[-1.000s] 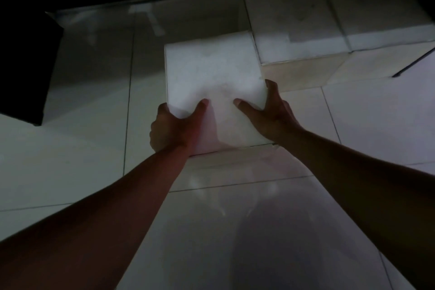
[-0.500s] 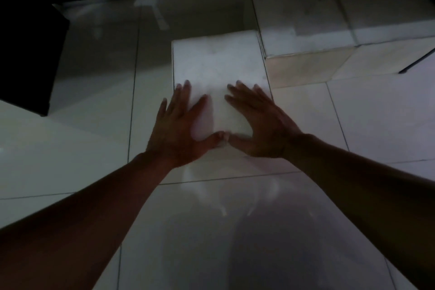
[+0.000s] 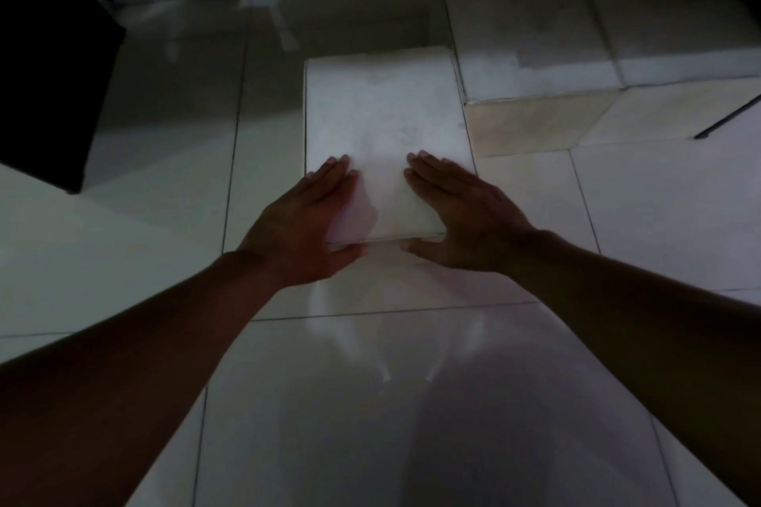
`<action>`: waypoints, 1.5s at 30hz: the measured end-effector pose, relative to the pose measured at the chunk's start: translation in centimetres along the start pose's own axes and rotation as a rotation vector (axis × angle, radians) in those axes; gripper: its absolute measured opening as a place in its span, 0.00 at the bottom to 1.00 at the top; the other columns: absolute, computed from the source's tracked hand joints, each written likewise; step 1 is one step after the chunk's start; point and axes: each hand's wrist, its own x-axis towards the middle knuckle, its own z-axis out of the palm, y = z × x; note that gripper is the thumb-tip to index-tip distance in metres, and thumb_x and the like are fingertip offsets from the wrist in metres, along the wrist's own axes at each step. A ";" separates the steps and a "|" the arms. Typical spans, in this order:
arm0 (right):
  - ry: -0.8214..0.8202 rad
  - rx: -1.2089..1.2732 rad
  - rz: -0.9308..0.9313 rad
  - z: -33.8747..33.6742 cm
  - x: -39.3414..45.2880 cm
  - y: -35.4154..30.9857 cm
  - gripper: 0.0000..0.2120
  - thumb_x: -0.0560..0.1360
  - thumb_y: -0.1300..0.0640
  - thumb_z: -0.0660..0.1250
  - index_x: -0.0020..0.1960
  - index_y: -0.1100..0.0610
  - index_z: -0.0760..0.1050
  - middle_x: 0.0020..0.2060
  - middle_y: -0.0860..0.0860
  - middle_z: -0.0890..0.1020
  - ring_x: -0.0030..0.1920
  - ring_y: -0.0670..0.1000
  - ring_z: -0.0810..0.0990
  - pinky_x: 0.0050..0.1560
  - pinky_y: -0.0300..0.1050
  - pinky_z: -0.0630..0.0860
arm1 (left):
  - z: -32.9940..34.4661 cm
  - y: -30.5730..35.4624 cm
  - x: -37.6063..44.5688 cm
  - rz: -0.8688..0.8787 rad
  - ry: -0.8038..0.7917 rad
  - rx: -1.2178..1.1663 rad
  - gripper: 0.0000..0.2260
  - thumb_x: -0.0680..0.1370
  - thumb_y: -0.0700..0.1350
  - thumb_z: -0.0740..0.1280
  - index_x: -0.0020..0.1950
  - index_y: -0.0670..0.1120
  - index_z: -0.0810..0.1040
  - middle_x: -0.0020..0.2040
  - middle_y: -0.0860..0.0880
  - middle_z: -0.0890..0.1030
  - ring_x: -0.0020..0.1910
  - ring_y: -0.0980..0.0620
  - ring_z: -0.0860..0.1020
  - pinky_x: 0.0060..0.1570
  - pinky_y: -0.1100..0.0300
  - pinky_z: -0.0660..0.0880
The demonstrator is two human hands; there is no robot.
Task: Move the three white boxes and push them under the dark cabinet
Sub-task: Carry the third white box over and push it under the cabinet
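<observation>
Flat under both palms — white box, left hand, right hand.

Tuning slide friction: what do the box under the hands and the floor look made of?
Box under the hands: looks like matte white cardboard or paperboard; flat dull top, sharp edges, no gloss. Dim light leaves foam board possible.
Floor: glossy glazed tile, probably ceramic; dark grout lines and mirror-like reflections of the arms.
Left hand and right hand lie flat on the box's near end.
</observation>
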 end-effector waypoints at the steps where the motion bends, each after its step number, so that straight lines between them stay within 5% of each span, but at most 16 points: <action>1: 0.013 -0.004 0.011 0.0 0.3 0.2 0.43 0.73 0.38 0.70 0.77 0.64 0.63 0.78 0.58 0.62 0.78 0.54 0.58 0.76 0.44 0.50 | 0.0 0.1 0.5 -0.020 0.003 -0.009 0.43 0.71 0.65 0.64 0.77 0.40 0.60 0.79 0.43 0.59 0.78 0.45 0.58 0.74 0.47 0.62; 6: 0.063 -0.009 0.058 0.3 2.1 1.3 0.38 0.75 0.44 0.70 0.76 0.64 0.64 0.77 0.58 0.64 0.78 0.56 0.60 0.75 0.46 0.53 | 0.2 0.6 3.1 -0.116 0.008 0.000 0.36 0.75 0.53 0.69 0.77 0.37 0.61 0.79 0.41 0.58 0.78 0.43 0.57 0.74 0.48 0.62; 22: 0.190 -0.018 0.145 0.8 8.3 4.8 0.30 0.78 0.55 0.68 0.75 0.66 0.64 0.75 0.62 0.66 0.77 0.60 0.61 0.73 0.47 0.53 | 1.1 -1.2 10.2 -0.204 0.131 -0.004 0.30 0.79 0.34 0.60 0.80 0.40 0.54 0.80 0.41 0.53 0.79 0.42 0.49 0.77 0.49 0.51; 25: 0.218 -0.028 0.204 0.5 8.9 5.5 0.30 0.78 0.55 0.69 0.74 0.66 0.65 0.74 0.63 0.67 0.76 0.60 0.62 0.74 0.50 0.55 | 1.0 -1.8 11.9 -0.242 0.104 -0.017 0.31 0.80 0.36 0.60 0.80 0.40 0.50 0.81 0.41 0.50 0.79 0.42 0.46 0.77 0.49 0.47; 30: 0.277 -0.011 0.470 0.4 8.9 7.9 0.43 0.74 0.40 0.70 0.78 0.64 0.58 0.78 0.61 0.60 0.78 0.59 0.55 0.78 0.55 0.52 | 0.9 -2.0 14.0 -0.308 0.077 -0.001 0.35 0.81 0.56 0.61 0.80 0.45 0.49 0.81 0.42 0.47 0.79 0.42 0.44 0.76 0.45 0.44; 34: 0.293 -0.019 0.547 0.5 8.8 8.9 0.48 0.71 0.34 0.69 0.77 0.64 0.59 0.78 0.61 0.60 0.79 0.58 0.55 0.78 0.54 0.51 | 1.5 -2.3 14.7 -0.302 0.115 0.029 0.33 0.81 0.58 0.59 0.81 0.46 0.50 0.81 0.43 0.48 0.79 0.42 0.45 0.76 0.44 0.45; 45: 0.338 -0.015 0.524 0.9 8.6 9.4 0.41 0.76 0.38 0.67 0.78 0.62 0.60 0.78 0.58 0.61 0.79 0.56 0.55 0.78 0.51 0.52 | 1.8 -3.1 15.3 -0.277 0.153 0.049 0.33 0.81 0.59 0.60 0.80 0.45 0.53 0.81 0.42 0.52 0.79 0.41 0.48 0.75 0.42 0.48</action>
